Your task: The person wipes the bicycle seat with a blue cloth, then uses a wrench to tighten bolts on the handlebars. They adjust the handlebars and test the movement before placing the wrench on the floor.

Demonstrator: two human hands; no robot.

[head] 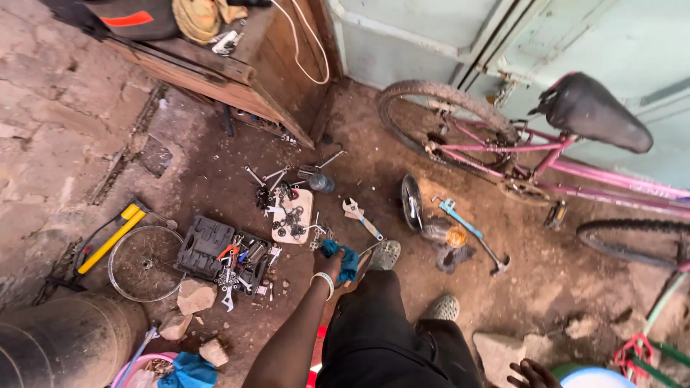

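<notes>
Blue rag [343, 257]: bunched cloth at the centre of the frame, just below the white tray of parts, clutched in my left hand.
Left hand [328, 266]: my arm comes up from the bottom centre, a pale bracelet on the wrist; the fingers are closed around the rag.
Right hand [532, 373]: at the bottom edge, right of centre, fingers spread loose and holding nothing, just beside a flat stone [503, 350].
White tray [291, 214]: lies on the dirt floor above the rag, scattered with small dark metal parts.
Tool case [205, 246]: black, open, left of centre, with spanners and bits spilled at its right side.
Bare wheel rim [144, 263]: flat on the ground at left, touching the case's left edge.
Yellow pump [112, 238]: lies slanted at the far left, above the rim.
Adjustable wrench [361, 218]: on the ground just right of the tray.
Blue-handled hammer [471, 233]: right of centre, near a small tin.
Pink bicycle [517, 147]: upper right, black saddle up, leaning by the pale green wall.
My feet: two grey shoes on the dirt, the nearer shoe [386, 253] just right of the rag.
</notes>
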